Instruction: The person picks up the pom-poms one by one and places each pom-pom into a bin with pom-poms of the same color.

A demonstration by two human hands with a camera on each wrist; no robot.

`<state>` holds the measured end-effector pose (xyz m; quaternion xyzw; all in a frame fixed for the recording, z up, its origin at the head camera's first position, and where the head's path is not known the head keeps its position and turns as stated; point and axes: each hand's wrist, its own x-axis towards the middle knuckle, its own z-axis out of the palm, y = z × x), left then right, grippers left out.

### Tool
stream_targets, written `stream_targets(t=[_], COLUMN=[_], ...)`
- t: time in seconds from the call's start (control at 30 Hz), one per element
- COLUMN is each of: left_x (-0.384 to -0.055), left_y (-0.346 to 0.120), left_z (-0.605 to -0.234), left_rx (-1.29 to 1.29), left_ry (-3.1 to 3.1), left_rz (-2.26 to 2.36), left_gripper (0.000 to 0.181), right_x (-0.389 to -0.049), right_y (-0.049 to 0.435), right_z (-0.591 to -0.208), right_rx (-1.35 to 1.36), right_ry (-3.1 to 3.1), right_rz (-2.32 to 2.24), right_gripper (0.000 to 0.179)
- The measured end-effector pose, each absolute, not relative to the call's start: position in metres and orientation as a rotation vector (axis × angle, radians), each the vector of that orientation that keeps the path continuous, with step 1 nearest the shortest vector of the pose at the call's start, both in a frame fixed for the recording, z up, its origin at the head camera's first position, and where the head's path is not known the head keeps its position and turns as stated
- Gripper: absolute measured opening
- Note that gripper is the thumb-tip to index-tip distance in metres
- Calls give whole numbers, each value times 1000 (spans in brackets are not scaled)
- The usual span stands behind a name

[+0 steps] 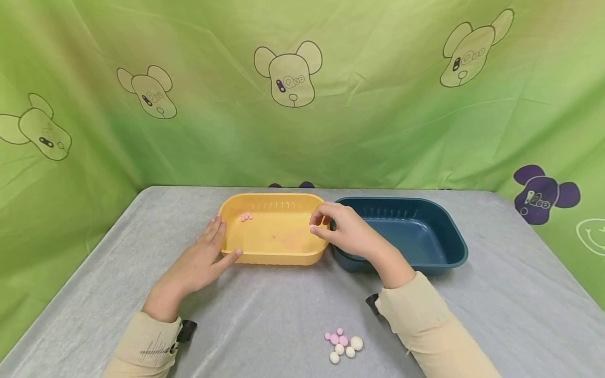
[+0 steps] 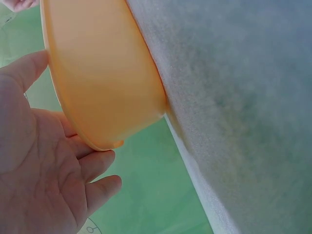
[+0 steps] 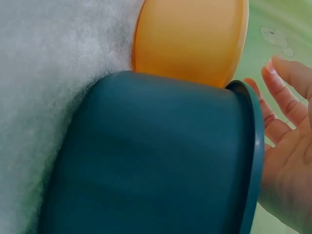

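Observation:
A yellow basin [image 1: 271,258] stands on the table beside a dark blue basin [image 1: 444,262]. My left hand [image 1: 200,262] rests against the yellow basin's left end, fingers spread and fairly straight; in the left wrist view the fingertips touch its rim [image 2: 52,85]. Over the right end of the yellow basin, my right hand [image 1: 347,231] pinches a small pink ball [image 1: 312,226] between thumb and finger. The right wrist view shows those fingertips together above the blue basin's rim [image 3: 257,141]. A cluster of tiny pink balls [image 1: 246,216] lies inside the yellow basin at the back left.
Near the table's front edge lie several pink balls [image 1: 335,339] and several white balls [image 1: 356,343] of differing sizes. Grey cloth covers the table [image 1: 264,315]. A green curtain [image 1: 212,142] with bear-head prints hangs behind and at both sides.

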<state>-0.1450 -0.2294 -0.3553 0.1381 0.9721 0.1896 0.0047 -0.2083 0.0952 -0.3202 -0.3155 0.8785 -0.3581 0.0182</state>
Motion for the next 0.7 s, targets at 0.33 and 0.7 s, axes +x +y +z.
stream_targets(t=[0.33,0.7], left_x=[-145,-146], left_y=[-229,-229], left_z=[-354,-355], left_rx=[435,414], left_ry=[3043,3033], left_rz=[584,581], left_gripper=[87,88], right_x=[-220,-229], right_y=[89,86], right_z=[-325,-323], right_rx=[-961,-883], right_ry=[2734,2757], right_rz=[-1122,-1074], right_gripper=[4,6])
